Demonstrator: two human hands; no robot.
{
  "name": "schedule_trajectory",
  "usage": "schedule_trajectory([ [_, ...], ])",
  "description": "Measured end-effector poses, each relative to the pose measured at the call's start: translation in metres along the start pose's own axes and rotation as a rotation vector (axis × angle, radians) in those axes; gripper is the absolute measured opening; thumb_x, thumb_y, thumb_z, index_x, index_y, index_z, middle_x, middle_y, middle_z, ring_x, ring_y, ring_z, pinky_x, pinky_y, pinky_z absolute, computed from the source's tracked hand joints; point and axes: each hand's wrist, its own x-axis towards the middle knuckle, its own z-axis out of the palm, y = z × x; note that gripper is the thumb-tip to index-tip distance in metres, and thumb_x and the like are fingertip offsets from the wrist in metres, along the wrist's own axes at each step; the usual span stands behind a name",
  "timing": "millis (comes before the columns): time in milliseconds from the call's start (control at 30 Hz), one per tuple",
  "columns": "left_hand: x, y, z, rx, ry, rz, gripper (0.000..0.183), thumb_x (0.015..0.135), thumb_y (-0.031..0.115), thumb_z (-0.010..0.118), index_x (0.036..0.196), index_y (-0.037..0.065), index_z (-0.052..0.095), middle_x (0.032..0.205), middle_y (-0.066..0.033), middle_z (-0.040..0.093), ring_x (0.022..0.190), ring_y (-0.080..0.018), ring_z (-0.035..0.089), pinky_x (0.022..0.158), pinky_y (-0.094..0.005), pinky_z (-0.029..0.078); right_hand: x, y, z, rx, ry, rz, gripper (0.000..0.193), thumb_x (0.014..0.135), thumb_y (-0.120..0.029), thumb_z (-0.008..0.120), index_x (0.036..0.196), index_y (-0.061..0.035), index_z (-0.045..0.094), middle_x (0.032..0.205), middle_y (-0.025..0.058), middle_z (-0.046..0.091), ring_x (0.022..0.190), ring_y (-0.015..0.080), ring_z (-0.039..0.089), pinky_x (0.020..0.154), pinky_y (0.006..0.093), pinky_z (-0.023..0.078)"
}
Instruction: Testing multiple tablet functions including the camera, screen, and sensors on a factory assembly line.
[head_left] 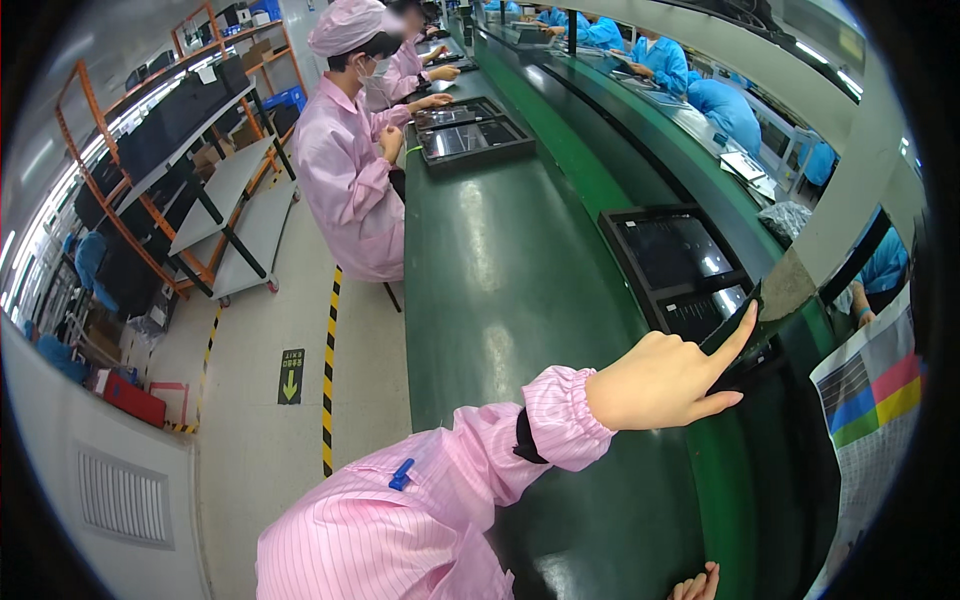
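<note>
My left hand [660, 385] reaches across the bench to the right, index finger stretched out and thumb spread apart from it. Its index fingertip overlaps the near right corner of a black tray [618, 238]; whether it presses on that corner I cannot tell. Two dark, glossy flat panels lie in the tray, a larger one [676, 252] at the far side and another [708, 312] partly behind my hand. A dark slanted edge shows beside the index finger. Only a few fingers of my right hand [695, 583] show at the lower edge, over the bench, the rest cut off.
The long green bench [490, 270] runs away from me, with a sunken dark track on its right. Another black tray [470, 150] with panels stands before a co-worker in pink [350, 180]. A pale post [850, 190] and a printed colour sheet [875, 400] are at right.
</note>
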Motion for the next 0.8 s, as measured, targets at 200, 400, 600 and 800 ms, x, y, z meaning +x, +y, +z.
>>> schedule_trajectory([
  [200, 0.0015, -0.0011, 0.0035, -0.042, 0.037, 0.019, 0.078, 0.089, 0.035, 0.054, 0.142, -0.003, 0.012, 0.05, -0.0117, 0.053, 0.043, -0.0319, 0.054, 0.044, -0.0371, 0.046, -0.0045, 0.0015, -0.0025, -0.096, 0.074, 0.036, 0.056, 0.073, 0.012, 0.041, 0.127, -0.0034, 0.042, 0.081, 0.0002, 0.04, 0.069, 0.0108, 0.036, 0.072, 0.0186, 0.032],
  [400, 0.0019, -0.0025, 0.0063, -0.055, 0.086, 0.057, 0.08, 0.089, 0.035, 0.054, 0.14, -0.009, 0.012, 0.043, -0.0127, 0.047, 0.037, -0.0311, 0.049, 0.042, -0.0379, 0.043, -0.0048, 0.0029, -0.0044, -0.089, 0.189, 0.084, 0.057, 0.076, 0.012, 0.04, 0.129, -0.0075, 0.042, 0.095, 0.0029, 0.046, 0.08, 0.0124, 0.041, 0.083, 0.0211, 0.034],
  [600, 0.0017, -0.0026, 0.006, -0.063, 0.096, 0.062, 0.08, 0.089, 0.035, 0.054, 0.14, -0.009, 0.012, 0.043, -0.0131, 0.048, 0.038, -0.0315, 0.05, 0.042, -0.0381, 0.043, -0.0023, 0.0048, -0.0069, -0.131, 0.134, 0.056, 0.05, 0.08, 0.008, 0.045, 0.127, -0.0084, 0.044, 0.094, 0.0024, 0.045, 0.079, 0.0116, 0.041, 0.078, 0.0194, 0.035],
  [800, 0.0019, -0.003, 0.0063, -0.053, 0.092, 0.062, 0.079, 0.089, 0.035, 0.054, 0.139, -0.01, 0.013, 0.043, -0.0133, 0.048, 0.037, -0.0317, 0.049, 0.041, -0.0381, 0.043, -0.0021, 0.003, -0.0094, -0.082, 0.129, 0.085, 0.045, 0.084, -0.002, 0.045, 0.128, -0.0074, 0.042, 0.088, 0.0015, 0.041, 0.073, 0.0117, 0.037, 0.074, 0.0194, 0.034],
])
